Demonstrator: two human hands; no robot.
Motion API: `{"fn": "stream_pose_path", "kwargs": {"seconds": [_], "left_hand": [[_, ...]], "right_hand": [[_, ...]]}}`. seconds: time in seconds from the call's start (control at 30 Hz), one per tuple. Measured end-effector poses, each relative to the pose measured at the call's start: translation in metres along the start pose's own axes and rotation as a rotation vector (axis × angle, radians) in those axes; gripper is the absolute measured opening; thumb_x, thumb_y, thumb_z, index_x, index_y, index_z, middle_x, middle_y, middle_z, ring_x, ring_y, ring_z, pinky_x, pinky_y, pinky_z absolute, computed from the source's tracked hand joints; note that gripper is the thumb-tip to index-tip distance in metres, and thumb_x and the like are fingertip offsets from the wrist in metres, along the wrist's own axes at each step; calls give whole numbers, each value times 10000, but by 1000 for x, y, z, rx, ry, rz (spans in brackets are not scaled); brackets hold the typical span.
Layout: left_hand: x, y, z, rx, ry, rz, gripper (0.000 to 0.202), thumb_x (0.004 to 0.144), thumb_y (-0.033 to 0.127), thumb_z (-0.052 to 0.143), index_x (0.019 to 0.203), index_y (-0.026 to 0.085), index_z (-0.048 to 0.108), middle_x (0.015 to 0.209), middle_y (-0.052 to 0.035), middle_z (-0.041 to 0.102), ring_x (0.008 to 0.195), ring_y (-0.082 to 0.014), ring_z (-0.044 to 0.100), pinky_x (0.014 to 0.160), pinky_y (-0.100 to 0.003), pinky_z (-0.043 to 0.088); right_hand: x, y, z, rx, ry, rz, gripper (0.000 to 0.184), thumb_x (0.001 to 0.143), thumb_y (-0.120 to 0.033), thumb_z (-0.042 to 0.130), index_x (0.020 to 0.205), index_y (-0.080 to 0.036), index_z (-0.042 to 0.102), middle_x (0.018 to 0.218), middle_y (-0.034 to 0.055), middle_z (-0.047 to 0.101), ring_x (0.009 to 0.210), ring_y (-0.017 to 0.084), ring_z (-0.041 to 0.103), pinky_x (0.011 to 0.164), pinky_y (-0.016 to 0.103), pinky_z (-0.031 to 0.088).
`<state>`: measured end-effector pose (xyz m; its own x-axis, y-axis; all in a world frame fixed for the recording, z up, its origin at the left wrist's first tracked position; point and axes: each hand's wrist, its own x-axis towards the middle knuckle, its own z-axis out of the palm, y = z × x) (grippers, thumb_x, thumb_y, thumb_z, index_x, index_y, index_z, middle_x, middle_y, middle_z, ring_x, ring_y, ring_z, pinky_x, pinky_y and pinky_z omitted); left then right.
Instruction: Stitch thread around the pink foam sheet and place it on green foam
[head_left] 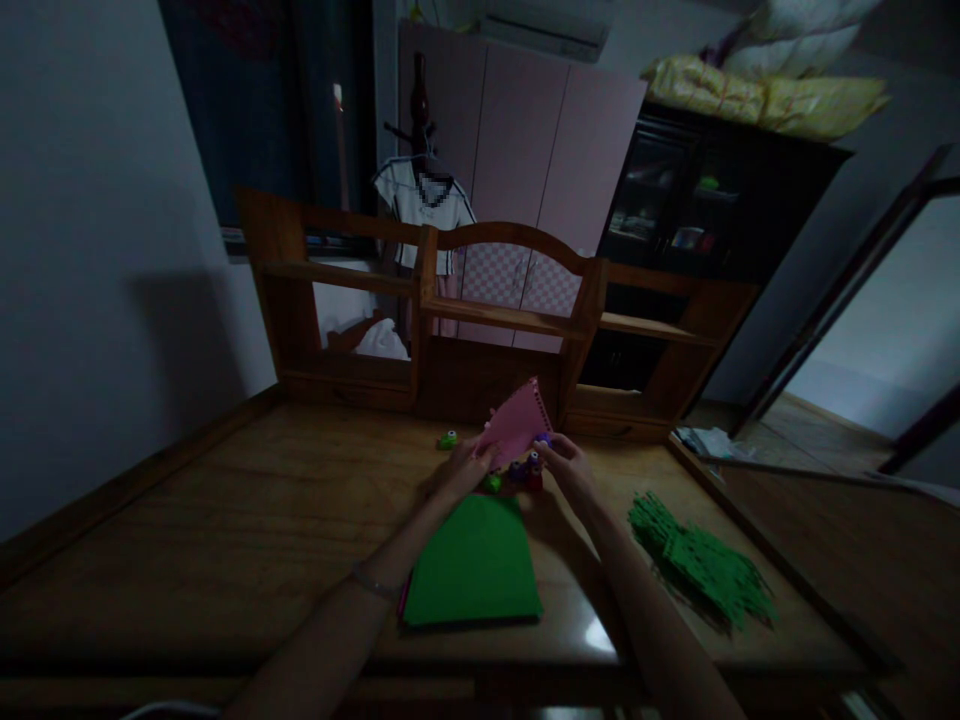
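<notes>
My left hand (474, 462) is closed on the lower left edge of a pink sheet (514, 424), which is held up at a tilt and has a row of small notches or holes along its right edge. My right hand (568, 464) pinches a small purple piece (543, 439) at the sheet's lower right edge; its exact kind is too small and dark to tell. Just below the sheet stand a small red piece (535, 481), a dark purple piece (517, 471) and a green piece (492, 483). Nearer me lies a stack of green sheets (474, 562).
A green piece with a white round top (448, 439) stands left of the hands. Tangled green strips (701, 562) lie on the right of the wooden table (247, 540). A wooden shelf unit (495, 313) rises along the table's back edge.
</notes>
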<state>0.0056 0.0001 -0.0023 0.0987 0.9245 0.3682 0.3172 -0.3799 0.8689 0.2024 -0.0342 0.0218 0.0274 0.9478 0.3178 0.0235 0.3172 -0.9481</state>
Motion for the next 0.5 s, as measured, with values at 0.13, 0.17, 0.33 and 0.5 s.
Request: {"fn": "stream_pose_path", "kwargs": {"seconds": [0.13, 0.17, 0.33, 0.5], "left_hand": [[-1, 5, -1, 9, -3, 18, 345, 821, 395, 506, 1033, 179, 673, 925, -36, 706, 810, -172, 641, 723, -254, 497], [-2, 6, -1, 20, 2, 4, 336, 819, 380, 509, 1034, 182, 673, 923, -35, 707, 814, -175, 642, 722, -254, 499], [-5, 14, -5, 84, 10, -94, 295, 801, 356, 537, 1000, 200, 689, 890, -45, 713, 865, -205, 644, 732, -267, 503], [-6, 18, -6, 41, -80, -8, 329, 834, 381, 489, 1029, 190, 673, 929, -41, 707, 874, -198, 637, 773, -292, 497]], "right_hand": [[-2, -3, 2, -26, 2, -28, 251, 741, -397, 677, 891, -200, 639, 842, 32, 637, 730, 158, 556, 647, 262, 420], [-2, -4, 2, -34, 3, -31, 250, 741, -399, 676, 887, -200, 638, 830, 30, 634, 721, 157, 554, 640, 261, 418], [-3, -5, 4, -49, 7, -47, 256, 738, -421, 672, 858, -198, 630, 777, 22, 615, 676, 150, 538, 612, 259, 407], [-1, -3, -1, -47, 39, -32, 271, 708, -432, 693, 810, -188, 632, 691, 2, 580, 611, 132, 495, 564, 252, 367]]}}
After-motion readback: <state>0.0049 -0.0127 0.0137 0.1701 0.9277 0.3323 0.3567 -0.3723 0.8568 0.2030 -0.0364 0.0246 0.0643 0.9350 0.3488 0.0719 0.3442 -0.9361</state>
